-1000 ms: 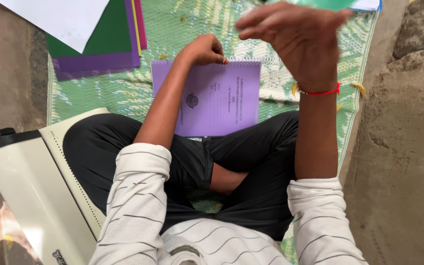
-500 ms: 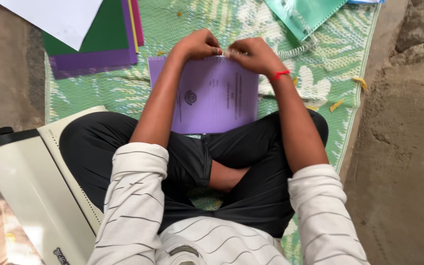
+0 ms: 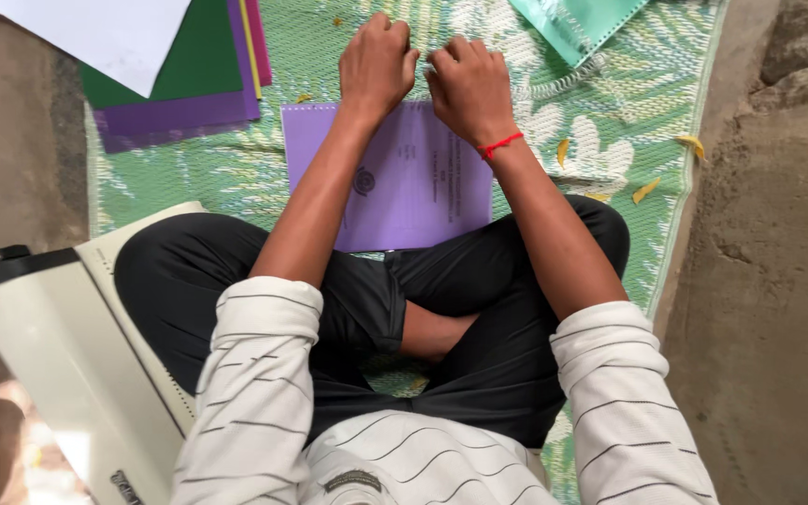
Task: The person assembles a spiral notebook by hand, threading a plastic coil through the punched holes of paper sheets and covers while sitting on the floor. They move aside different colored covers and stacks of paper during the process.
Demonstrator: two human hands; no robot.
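I sit cross-legged on a green woven mat [image 3: 236, 173]. A purple booklet [image 3: 413, 187] with a printed cover lies flat in front of my legs. My left hand [image 3: 378, 61] and my right hand [image 3: 468, 84] rest side by side at its far edge, fingers curled down onto that edge. The fingertips are hidden under the knuckles. A red thread circles my right wrist. A white spiral coil [image 3: 563, 79] lies on the mat just right of my right hand.
A cream binding machine [image 3: 49, 355] stands at my left knee. Green, purple and yellow sheets [image 3: 180, 93] lie under a white sheet [image 3: 95, 33] at the top left. A teal cover [image 3: 577, 23] lies top right. Bare earth [image 3: 769, 281] borders the mat's right side.
My right hand came down from up near the camera to the booklet's far edge, beside my left hand. My left hand stayed at that edge.
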